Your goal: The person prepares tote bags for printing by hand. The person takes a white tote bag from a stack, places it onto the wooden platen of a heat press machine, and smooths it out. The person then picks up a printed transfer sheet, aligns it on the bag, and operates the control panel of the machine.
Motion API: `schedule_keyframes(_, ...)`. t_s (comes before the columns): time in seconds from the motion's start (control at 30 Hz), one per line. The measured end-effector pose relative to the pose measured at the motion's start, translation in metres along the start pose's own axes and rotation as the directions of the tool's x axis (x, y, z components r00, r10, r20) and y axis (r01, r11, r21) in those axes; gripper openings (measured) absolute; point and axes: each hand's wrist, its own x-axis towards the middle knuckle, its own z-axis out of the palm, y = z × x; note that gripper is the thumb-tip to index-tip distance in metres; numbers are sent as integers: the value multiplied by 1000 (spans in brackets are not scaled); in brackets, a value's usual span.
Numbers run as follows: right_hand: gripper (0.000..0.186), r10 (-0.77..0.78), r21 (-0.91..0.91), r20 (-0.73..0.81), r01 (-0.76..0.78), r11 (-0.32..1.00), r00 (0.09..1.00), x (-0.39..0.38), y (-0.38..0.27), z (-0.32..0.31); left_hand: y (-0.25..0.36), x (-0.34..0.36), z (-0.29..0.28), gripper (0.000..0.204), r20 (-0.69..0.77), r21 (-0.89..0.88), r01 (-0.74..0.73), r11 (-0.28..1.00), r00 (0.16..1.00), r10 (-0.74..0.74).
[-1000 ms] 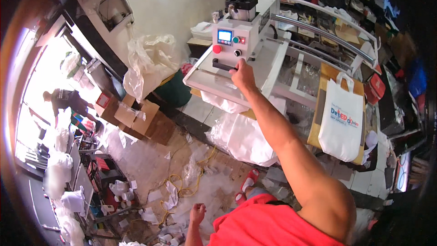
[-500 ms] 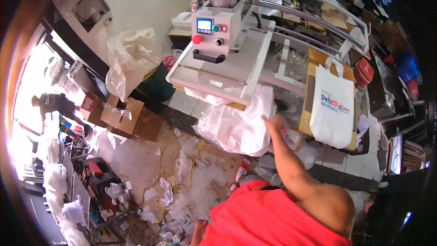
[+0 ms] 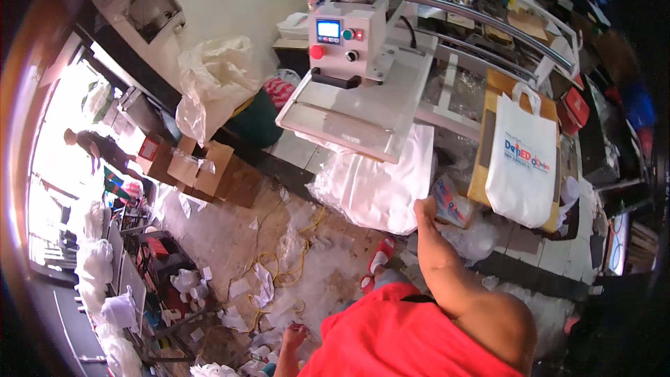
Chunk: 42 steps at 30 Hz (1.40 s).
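My right hand [image 3: 424, 208] is stretched forward and down, at the right edge of a white fabric bag [image 3: 377, 192] that hangs from the flat platen [image 3: 356, 117] of a grey heat press [image 3: 352, 35]. Its fingers look curled, and whether it grips the fabric is unclear. A printed packet [image 3: 452, 202] lies just right of the hand. My left hand [image 3: 294, 335] hangs low by my red shirt, fingers loose and holding nothing. A white printed tote bag [image 3: 522, 167] lies on a brown board [image 3: 481, 167] to the right.
Cardboard boxes [image 3: 202, 167] and a big clear plastic sack [image 3: 213, 84] stand left of the press. A yellow cord [image 3: 289, 265] and paper scraps litter the floor. Metal rails [image 3: 488, 7] run behind the press. Another person [image 3: 98, 146] stands far left by the bright doorway.
My right hand has left the press handle and dropped down to the hanging white bag. The view has shifted, so the press now sits higher in the picture.
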Motion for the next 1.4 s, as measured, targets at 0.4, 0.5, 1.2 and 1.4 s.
schedule_keyframes(0.4,72,-408,760,548,-231,607,730,-136,36,-181,301,3,85,91,722,-637,434,637,625,296)
schedule_keyframes(0.5,81,-551,824,399,-23,566,732,-172,31,-237,401,-66,81,84,382,-475,-380,794,724,575)
schedule_keyframes(1.2,50,-551,-106,-369,555,825,748,130,22,-512,768,-128,446,51,180,505,-854,-129,-42,983)
schedule_keyframes(1.4,40,-523,-195,-242,487,851,817,148,132,-420,663,-74,501,52,324,392,-916,89,228,918)
